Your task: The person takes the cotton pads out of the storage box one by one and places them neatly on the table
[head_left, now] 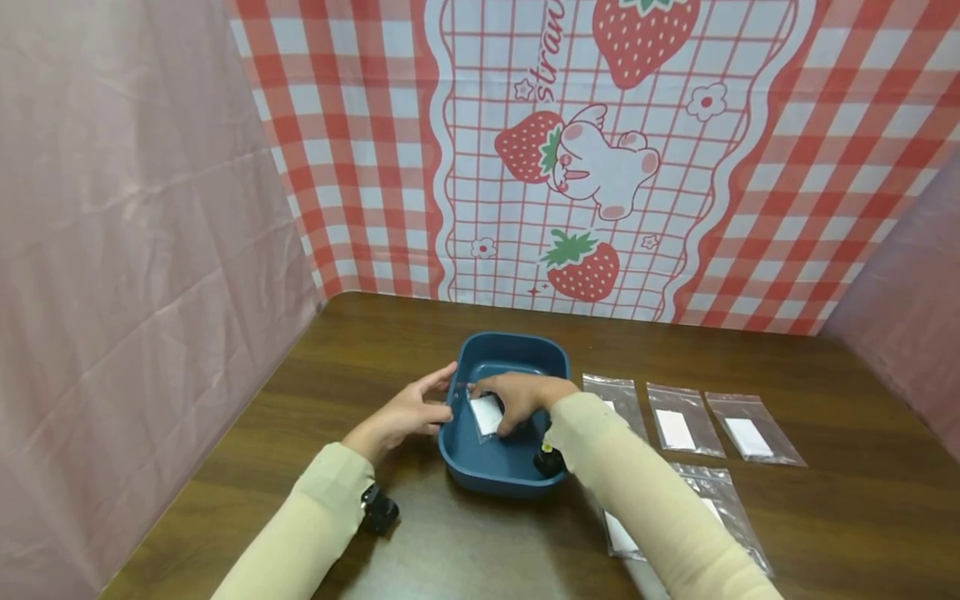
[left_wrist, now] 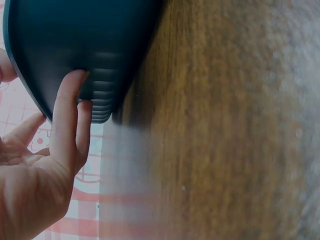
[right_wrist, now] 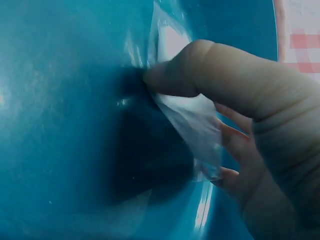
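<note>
A blue plastic bin (head_left: 504, 485) stands on the wooden table. Inside it my right hand (head_left: 522, 398) pinches a small clear zip bag (right_wrist: 192, 122) with a white flat piece (head_left: 487, 414) in it. The thumb lies on the near edge of the bag, and the other fingers are behind it in the right wrist view. My left hand (head_left: 408, 414) is at the bin's left side. In the left wrist view, its extended fingers (left_wrist: 65, 110) touch the outer wall below the rim. Part of the bin floor is hidden behind the right hand.
To the right of the bin lie several clear zip bags with white pieces, among them a middle bag (head_left: 675, 430) and a far-right bag (head_left: 750, 437). My right sleeve (head_left: 637, 475) covers part of the nearer ones. A strawberry-print cloth (head_left: 375, 167) hangs behind the table.
</note>
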{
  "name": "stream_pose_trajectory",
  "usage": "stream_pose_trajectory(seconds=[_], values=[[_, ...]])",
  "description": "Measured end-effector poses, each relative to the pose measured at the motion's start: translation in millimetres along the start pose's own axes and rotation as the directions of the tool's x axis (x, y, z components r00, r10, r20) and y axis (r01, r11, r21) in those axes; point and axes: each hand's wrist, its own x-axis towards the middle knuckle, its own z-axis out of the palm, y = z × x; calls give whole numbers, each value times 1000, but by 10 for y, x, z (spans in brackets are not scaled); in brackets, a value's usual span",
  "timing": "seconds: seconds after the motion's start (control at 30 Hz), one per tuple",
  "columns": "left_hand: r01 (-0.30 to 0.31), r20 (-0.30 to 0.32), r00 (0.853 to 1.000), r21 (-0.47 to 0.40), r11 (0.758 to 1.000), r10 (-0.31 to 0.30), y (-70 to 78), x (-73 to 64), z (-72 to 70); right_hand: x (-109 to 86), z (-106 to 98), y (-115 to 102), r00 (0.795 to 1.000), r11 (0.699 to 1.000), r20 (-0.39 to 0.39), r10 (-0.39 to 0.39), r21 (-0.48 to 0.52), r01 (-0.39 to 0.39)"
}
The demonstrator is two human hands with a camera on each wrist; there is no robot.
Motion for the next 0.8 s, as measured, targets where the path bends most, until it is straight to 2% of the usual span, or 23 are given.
stream_pose_trajectory(seconds=[0.13, 0.33, 0.6, 0.8], values=[[1, 1, 1000, -7, 1000, -1, 9, 3, 6, -5, -17, 5, 1000, 1000, -11, -17, -19, 17], [11, -7, 1000, 9, 1000, -11, 15, 10, 8, -35, -66, 26, 999, 999, -20, -33, 12, 34], [30, -13, 999, 15, 999, -30, 11, 10, 4, -120, -178, -15, 995, 996, -77, -57, 57, 62], [29, -9, 1000, 13, 1000, -29, -17, 4, -12, -229, -241, -82, 989, 994, -112, -91, 49, 97]])
